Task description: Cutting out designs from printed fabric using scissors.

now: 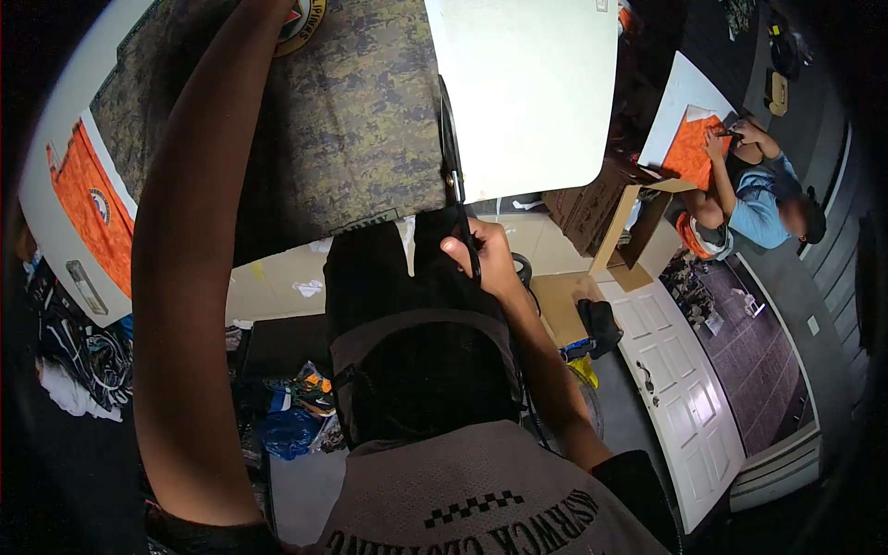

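Observation:
My right hand (492, 261) is closed round the handles of a pair of long black scissors (451, 153). The blades point away from me and lie along the right edge of a green and brown camouflage cloth (361, 120). Flat on a white table (532, 102), the cloth has its near edge at the table's front. A round emblem (303, 30) shows near its top. My left forearm (190, 277) stretches over the cloth's left part, and my left hand is beyond the upper edge of the picture.
Orange printed cloth (97, 208) lies at the table's left end. At right, another person (763, 203) handles orange cloth (696, 153) on a white board. A cardboard box (615, 227), a white door (680, 388) and a blue plastic bag (289, 433) are around me.

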Demonstrator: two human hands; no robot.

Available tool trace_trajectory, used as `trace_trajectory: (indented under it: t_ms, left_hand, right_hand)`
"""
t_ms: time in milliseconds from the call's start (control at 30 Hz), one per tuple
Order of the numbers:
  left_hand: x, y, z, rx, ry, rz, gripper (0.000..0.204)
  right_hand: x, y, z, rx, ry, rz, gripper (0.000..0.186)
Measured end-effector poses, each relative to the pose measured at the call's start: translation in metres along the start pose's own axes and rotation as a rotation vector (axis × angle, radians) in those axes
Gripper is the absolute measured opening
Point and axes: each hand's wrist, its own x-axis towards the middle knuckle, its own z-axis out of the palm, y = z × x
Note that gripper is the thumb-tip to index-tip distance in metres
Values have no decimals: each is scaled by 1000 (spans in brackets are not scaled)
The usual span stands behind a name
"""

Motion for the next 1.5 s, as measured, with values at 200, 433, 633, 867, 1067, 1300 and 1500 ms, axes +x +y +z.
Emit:
trace_trajectory:
  t_ms: [200, 433, 633, 867, 1067, 1300, 1500]
  left_hand:
    - [0, -2, 3, 1, 12, -1, 57]
    - [0, 0, 2, -14, 7, -1, 56]
    - [0, -1, 3, -22, 15, 7, 56]
    - [1, -3, 5, 2, 46, 28, 55]
    - [1, -1, 0, -17, 37, 21, 55]
    - [-1, -5, 2, -27, 66, 37, 55]
    - [-2, -1, -1, -33, 43, 14, 55]
  right_hand:
    - [3, -1, 1, 18, 0, 6, 30]
    - [5, 2, 1, 14, 9, -23, 31]
    - [8, -1, -1, -2, 15, -18, 31]
    - [7, -2, -1, -3, 9, 1, 31]
    - [10, -9, -3, 12, 18, -12, 31]
    - [15, -13, -5, 16, 31, -18, 37]
    - [16, -11, -11, -32, 10, -11, 32]
